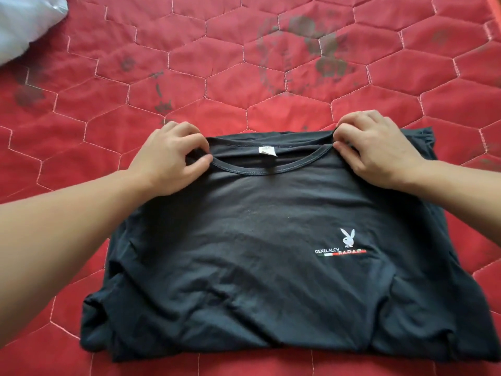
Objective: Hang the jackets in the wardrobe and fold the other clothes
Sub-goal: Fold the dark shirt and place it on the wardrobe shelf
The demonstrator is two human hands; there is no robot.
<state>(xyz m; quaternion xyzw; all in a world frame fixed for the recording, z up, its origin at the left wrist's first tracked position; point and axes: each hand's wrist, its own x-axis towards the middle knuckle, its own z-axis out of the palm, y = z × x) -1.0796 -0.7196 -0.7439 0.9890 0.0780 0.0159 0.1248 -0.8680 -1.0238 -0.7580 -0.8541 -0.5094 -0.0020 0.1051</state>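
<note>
Black T-shirt [265, 240]: light, limp; likely slumps if lifted. Left hand [173, 158] and right hand [379, 147] pinch shoulders beside collar.

- t-shirt [244, 253]: black, white rabbit logo [347, 236], white lettering, red stripe
- neck label [267, 151]: white
- mattress [271, 63]: red, hexagon quilting, faded grey print
- pillow [24, 23]: pale blue-white
</note>
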